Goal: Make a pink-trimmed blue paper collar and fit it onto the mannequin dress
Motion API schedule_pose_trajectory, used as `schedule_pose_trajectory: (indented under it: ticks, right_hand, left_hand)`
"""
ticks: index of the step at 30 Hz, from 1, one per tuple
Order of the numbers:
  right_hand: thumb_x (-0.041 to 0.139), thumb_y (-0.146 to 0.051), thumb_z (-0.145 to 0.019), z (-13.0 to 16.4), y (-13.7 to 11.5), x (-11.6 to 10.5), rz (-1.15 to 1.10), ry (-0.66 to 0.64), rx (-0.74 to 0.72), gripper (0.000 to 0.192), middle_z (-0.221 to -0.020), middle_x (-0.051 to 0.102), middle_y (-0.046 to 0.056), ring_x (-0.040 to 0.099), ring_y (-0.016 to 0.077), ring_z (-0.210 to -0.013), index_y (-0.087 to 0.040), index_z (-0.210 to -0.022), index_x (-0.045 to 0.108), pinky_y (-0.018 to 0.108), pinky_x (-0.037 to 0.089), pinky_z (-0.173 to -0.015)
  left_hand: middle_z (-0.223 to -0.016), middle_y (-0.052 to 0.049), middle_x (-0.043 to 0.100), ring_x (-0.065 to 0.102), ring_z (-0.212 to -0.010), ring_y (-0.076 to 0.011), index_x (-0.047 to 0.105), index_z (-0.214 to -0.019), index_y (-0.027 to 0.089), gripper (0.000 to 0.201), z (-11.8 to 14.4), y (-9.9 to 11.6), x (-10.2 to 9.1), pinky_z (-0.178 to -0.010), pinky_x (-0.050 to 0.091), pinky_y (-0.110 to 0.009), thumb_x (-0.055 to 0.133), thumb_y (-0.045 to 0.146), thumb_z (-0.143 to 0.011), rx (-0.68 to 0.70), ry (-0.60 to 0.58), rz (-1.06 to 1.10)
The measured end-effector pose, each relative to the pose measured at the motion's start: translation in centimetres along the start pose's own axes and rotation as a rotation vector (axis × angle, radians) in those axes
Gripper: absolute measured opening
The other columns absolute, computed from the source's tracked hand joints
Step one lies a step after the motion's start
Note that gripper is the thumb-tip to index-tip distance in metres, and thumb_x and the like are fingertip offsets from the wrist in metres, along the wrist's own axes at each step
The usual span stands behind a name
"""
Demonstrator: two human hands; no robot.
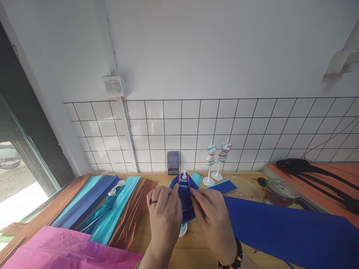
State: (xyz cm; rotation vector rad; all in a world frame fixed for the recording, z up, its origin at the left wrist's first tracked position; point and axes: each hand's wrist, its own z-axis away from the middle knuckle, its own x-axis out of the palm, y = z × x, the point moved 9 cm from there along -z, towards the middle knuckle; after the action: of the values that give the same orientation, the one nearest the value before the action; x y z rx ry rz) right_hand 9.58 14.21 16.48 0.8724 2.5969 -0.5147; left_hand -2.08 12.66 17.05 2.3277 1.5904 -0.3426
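Observation:
A small dress form (184, 174) on a white round base stands on the table before me, draped in a dark blue paper dress (185, 200). Narrow pink strips (189, 180) run down from its neck on both sides, and light blue bands cross the chest. My left hand (165, 209), with a ring on one finger, is closed against the left side of the dress, index finger along the pink strip. On the other side my right hand (211, 211) pinches the dress edge near the right strip's lower end. Both thumb tips are partly hidden.
Two decorated dress forms (210, 160) stand behind, right of a phone-like panel (173, 163). Blue paper (291, 228) covers the right front, near a lidded jar (282, 190). Brown, blue, turquoise and pink sheets (67, 248) lie left. A black-strapped orange item (331, 179) sits right.

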Motion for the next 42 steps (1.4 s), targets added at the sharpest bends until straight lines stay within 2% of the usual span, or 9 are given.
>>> schedule_pose_trajectory:
  ticks: [12, 18, 27, 42]
  right_hand:
    - [0.044, -0.008, -0.084, 1.4, -0.2, 0.8, 0.003, -0.028, 0.055, 0.039, -0.083, 0.056, 0.005, 0.052, 0.0199, -0.076, -0.022, -0.119, 0.051, 0.038, 0.041, -0.065]
    - [0.046, -0.008, -0.083, 2.0, -0.3, 0.8, 0.025, -0.005, 0.072, 0.031, -0.083, 0.058, 0.005, 0.052, 0.0191, -0.076, -0.021, -0.109, 0.057, 0.036, 0.041, -0.065]
    - [0.045, -0.008, -0.083, 3.0, 0.2, 0.7, 0.074, 0.038, 0.046, 0.037, -0.083, 0.057, 0.005, 0.053, 0.0188, -0.075, -0.025, -0.114, 0.056, 0.035, 0.041, -0.064]
    - [0.044, -0.005, -0.082, 3.2, 0.2, 1.4, 0.092, -0.001, 0.028, 0.04, -0.085, 0.054, 0.005, 0.049, 0.0189, -0.077, -0.022, -0.117, 0.052, 0.036, 0.039, -0.066]
  left_hand:
    - [-0.077, -0.005, 0.06, 0.052, -0.079, -0.0192, 0.056, -0.112, 0.019, 0.035, 1.1, -0.3, 0.4, -0.074, 0.037, -0.037, 0.047, 0.007, -0.08, -0.031, -0.03, 0.064]
    - [-0.077, -0.005, 0.06, 0.053, -0.08, -0.0193, 0.056, -0.108, 0.018, 0.033, 1.8, -0.8, 0.2, -0.074, 0.039, -0.037, 0.05, 0.006, -0.079, -0.037, -0.015, 0.089]
    - [-0.077, -0.005, 0.062, 0.056, -0.079, -0.0189, 0.059, -0.103, 0.019, 0.027, 2.7, -1.3, 0.5, -0.075, 0.038, -0.037, 0.05, 0.008, -0.08, -0.035, 0.008, 0.067]
    - [-0.078, -0.005, 0.058, 0.052, -0.08, -0.0192, 0.058, -0.106, 0.02, 0.035, 3.2, -1.2, 0.8, -0.074, 0.038, -0.037, 0.049, 0.003, -0.077, -0.007, 0.019, 0.059]
